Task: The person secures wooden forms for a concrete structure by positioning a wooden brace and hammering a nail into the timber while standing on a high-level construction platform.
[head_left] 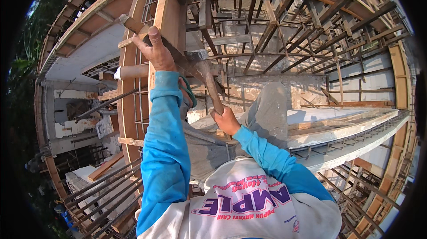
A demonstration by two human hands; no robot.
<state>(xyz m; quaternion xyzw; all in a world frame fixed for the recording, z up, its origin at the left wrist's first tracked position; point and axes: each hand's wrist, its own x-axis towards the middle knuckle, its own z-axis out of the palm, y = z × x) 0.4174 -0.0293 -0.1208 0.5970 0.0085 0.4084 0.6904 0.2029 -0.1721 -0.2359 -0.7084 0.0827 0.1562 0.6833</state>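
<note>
My left hand (156, 54) is closed on a short piece of wood (172, 51), its thumb across the top. The wood slants over the long upright-edged timber formwork (163, 5), and its pale end juts out to the left. My right hand (227, 121) grips the wooden handle of a hammer (209, 83). The grey hammer head is by the right end of the wood piece; I cannot tell whether they touch. Part of my left fingers is hidden behind the hand.
Steel bars (100, 196) stick out at the lower left, and one longer rebar (109, 101) crosses left of the formwork. Many timber props and braces (284, 21) stand below at the right. A concrete ledge with framing (342, 145) runs beside my leg (269, 112). A pipe end (132, 72) projects leftward.
</note>
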